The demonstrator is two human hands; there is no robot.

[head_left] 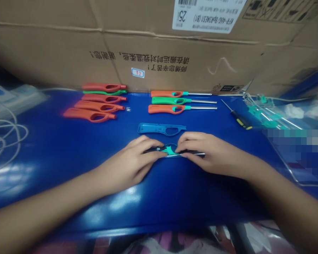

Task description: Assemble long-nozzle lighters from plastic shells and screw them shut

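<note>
Low over the blue table, my left hand (pixel 136 160) and my right hand (pixel 210 155) grip a partly assembled long-necked lighter (pixel 171 151) between them. Its turquoise trigger shows in the gap between my fingertips, and a metal tube sticks out to the right under my right fingers. Most of the body is hidden by my hands. My left fingers pinch the handle end, while the right ones are closed near the trigger and the tube. Just beyond my hands lies a loose blue lighter shell half (pixel 159 128), its hollow side up.
Several orange-red shells (pixel 94 115) lie at the left, with small metal pins (pixel 128 109) beside them. Three assembled lighters (pixel 163 109) lie in the middle. A screwdriver (pixel 240 119), turquoise-and-metal parts (pixel 270 114) and a phone-like slab are at right. A cardboard box (pixel 69 53) stands behind; white cable (pixel 13 123) coils left.
</note>
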